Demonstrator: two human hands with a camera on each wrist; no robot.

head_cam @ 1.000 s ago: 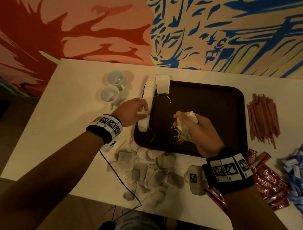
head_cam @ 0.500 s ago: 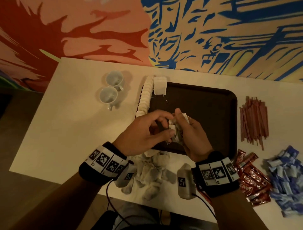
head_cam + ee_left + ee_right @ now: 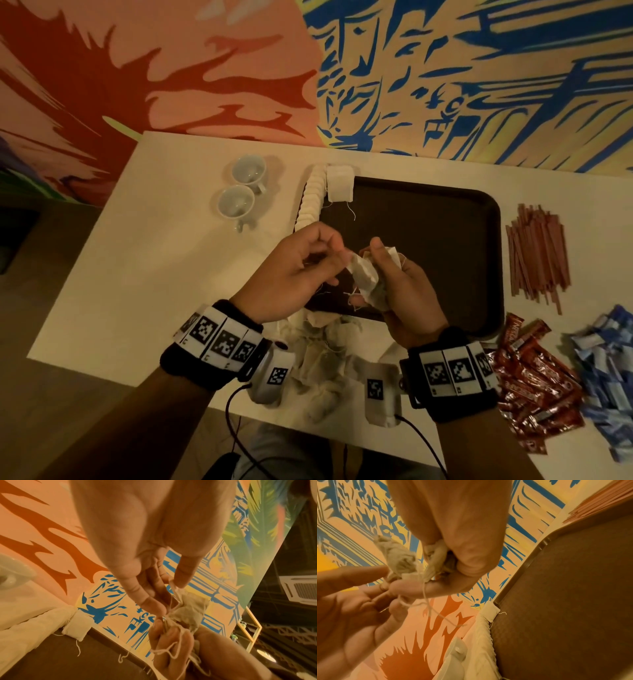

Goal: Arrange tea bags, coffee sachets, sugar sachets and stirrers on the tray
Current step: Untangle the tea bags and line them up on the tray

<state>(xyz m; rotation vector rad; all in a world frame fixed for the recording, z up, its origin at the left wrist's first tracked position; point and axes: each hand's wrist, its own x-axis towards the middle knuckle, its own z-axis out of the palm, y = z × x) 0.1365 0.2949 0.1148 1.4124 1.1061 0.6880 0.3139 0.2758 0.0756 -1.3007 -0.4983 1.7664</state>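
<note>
Over the near left part of the dark brown tray (image 3: 445,219) my two hands meet. My right hand (image 3: 383,274) grips a bunch of tea bags (image 3: 371,291) with loose strings. My left hand (image 3: 337,255) pinches one tea bag (image 3: 359,270) at the top of that bunch between thumb and fingers; the left wrist view shows the same tea bag (image 3: 188,609) at my fingertips. A row of tea bags (image 3: 313,195) stands along the tray's left edge, with one bag (image 3: 339,183) at the far corner. Loose tea bags (image 3: 325,356) lie in a heap at the table's near edge.
Two white cups (image 3: 239,192) stand left of the tray. Right of it lie a bundle of brown stirrers (image 3: 536,253), red coffee sachets (image 3: 537,377) and blue sugar sachets (image 3: 606,370). A painted wall rises behind the white table (image 3: 154,240).
My left hand left the tea bag row at the tray's edge and came across to the bunch in my right hand, where it now pinches one bag. The head view shifted slightly.
</note>
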